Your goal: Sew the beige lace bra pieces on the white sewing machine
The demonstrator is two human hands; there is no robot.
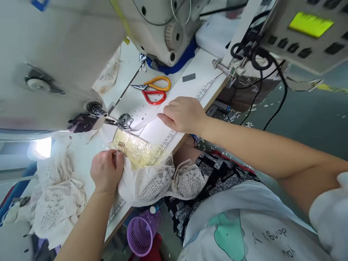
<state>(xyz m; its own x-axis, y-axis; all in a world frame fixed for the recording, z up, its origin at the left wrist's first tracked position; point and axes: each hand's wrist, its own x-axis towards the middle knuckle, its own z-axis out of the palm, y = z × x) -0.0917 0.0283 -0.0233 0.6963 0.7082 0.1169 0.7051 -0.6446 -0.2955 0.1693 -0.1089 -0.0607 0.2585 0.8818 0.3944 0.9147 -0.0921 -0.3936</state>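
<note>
A white lace bra (156,183) hangs over the table's front edge, its cups reaching towards my lap. At its left end my left hand (107,170) is closed, thumb and fingers pinching the fabric. Right of the presser foot (125,122), my right hand (185,115) is held over the table with its fingers curled in. Whatever that hand may hold is hidden. Yellowish clear tape (136,146) covers the table below the foot. Scissors (154,88) with one orange and one red handle lie beyond my right hand.
The sewing machine head (54,72) fills the upper left. More white lace pieces (58,203) are heaped at left. Printed ruler strips (208,88) run along the table edge. A control panel (304,43) and loose cables (261,61) are at upper right; a purple basket (140,235) stands below.
</note>
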